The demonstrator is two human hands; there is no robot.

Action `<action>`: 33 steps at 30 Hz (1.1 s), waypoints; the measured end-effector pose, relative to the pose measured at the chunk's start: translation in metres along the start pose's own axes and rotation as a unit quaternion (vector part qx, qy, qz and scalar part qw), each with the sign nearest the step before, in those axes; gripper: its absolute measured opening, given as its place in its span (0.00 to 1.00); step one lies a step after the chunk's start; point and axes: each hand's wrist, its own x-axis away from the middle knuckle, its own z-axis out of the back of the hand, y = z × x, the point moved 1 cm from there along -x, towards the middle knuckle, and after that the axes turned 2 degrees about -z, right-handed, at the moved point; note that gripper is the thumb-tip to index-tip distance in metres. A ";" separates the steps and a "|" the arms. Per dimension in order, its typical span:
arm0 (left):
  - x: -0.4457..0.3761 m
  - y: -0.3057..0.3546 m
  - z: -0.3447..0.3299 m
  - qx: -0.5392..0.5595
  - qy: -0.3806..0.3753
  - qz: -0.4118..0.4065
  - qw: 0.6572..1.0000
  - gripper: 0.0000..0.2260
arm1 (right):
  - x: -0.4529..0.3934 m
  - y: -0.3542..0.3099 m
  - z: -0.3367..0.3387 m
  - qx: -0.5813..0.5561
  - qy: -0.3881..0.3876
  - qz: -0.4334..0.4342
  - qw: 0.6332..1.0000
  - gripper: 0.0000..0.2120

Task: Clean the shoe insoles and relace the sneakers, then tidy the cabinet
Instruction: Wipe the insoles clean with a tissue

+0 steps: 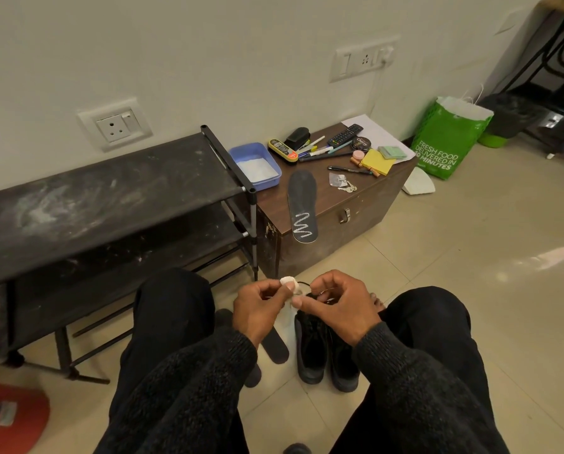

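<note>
A seated person's left hand point(260, 308) is pinching a small white wad point(289, 283) between thumb and curled fingers, while the right hand point(341, 303) is pinching a thin dark shoelace point(303, 284) that is running across to the left hand. Directly beneath both hands, a pair of black sneakers point(323, 347) is standing on the tiled floor, with a dark insole point(274, 344) lying just left of them. Beyond the hands, another insole point(302, 206) is overhanging the edge of a brown cabinet point(333, 221), near a blue tray of white powder point(255, 165).
</note>
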 end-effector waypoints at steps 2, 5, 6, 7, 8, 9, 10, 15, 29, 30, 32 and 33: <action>0.001 0.003 -0.001 -0.010 -0.028 -0.026 0.999 0.08 | 0.002 -0.003 -0.006 -0.014 -0.006 0.028 0.999 0.16; 0.001 0.004 -0.004 0.021 -0.068 -0.008 0.997 0.08 | 0.001 -0.003 -0.010 -0.030 -0.008 0.018 0.999 0.11; 0.001 0.002 -0.004 0.030 -0.074 0.000 0.997 0.08 | -0.001 -0.001 -0.009 -0.037 -0.005 0.013 0.999 0.09; 0.000 0.001 -0.005 0.037 -0.077 0.005 0.996 0.08 | -0.003 0.001 -0.008 -0.043 0.002 0.006 0.999 0.06; -0.001 0.001 -0.005 0.039 -0.081 0.008 0.996 0.09 | -0.004 0.004 -0.006 -0.050 0.010 -0.003 0.999 0.04; -0.001 0.001 -0.005 0.035 -0.084 0.010 0.996 0.09 | -0.006 0.005 -0.005 -0.058 0.015 -0.013 0.998 0.03; -0.001 0.002 -0.004 0.031 -0.088 0.011 0.996 0.09 | -0.006 0.006 -0.004 -0.072 0.016 -0.022 0.997 0.03; 0.000 0.005 -0.005 0.050 -0.111 0.014 0.993 0.10 | -0.003 0.003 -0.004 -0.139 -0.011 -0.051 0.989 0.06; -0.006 -0.001 -0.004 0.109 -0.060 0.080 0.989 0.14 | -0.007 0.004 0.002 -0.400 -0.036 -0.216 0.890 0.09; -0.007 -0.001 -0.004 0.123 -0.048 0.086 0.988 0.13 | -0.008 0.005 0.002 -0.385 -0.018 -0.204 0.900 0.09; -0.008 0.002 -0.002 0.144 -0.003 0.084 0.986 0.11 | -0.010 0.008 0.006 -0.331 0.032 -0.166 0.928 0.08; -0.008 0.003 0.000 0.128 0.028 0.057 0.990 0.10 | -0.011 0.010 0.008 -0.288 0.059 -0.138 0.946 0.06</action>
